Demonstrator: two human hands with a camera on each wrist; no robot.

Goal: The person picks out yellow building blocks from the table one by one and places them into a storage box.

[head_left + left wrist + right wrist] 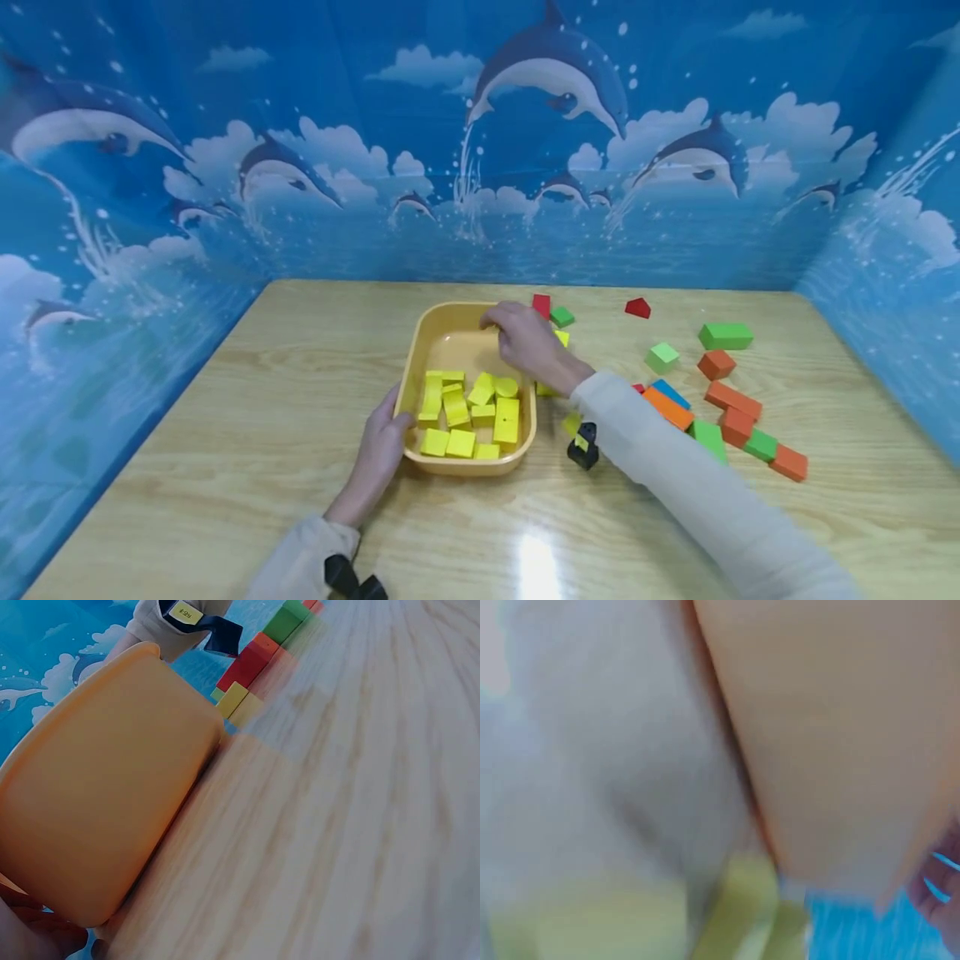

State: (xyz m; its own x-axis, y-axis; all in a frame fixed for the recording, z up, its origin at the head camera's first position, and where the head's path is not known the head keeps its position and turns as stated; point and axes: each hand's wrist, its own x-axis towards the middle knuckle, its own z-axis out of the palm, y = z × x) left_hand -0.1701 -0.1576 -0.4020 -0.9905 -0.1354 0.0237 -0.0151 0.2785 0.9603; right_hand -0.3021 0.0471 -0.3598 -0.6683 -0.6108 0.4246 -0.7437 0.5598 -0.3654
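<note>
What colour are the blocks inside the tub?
Those blocks are all yellow; the head view shows them best.

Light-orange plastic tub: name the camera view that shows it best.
The head view. It shows the light-orange plastic tub from above, with its yellow blocks, though the right hand covers part of the rim. The left wrist view shows mostly its outer wall, cropped; the right wrist view, only a blurred, cropped stretch of outer wall.

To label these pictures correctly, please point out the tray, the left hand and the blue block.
Tray [459, 353]: head view, bare inside floor.
Left hand [382, 439]: head view, middle of the hand.
Blue block [672, 393]: head view, visible face.
</note>
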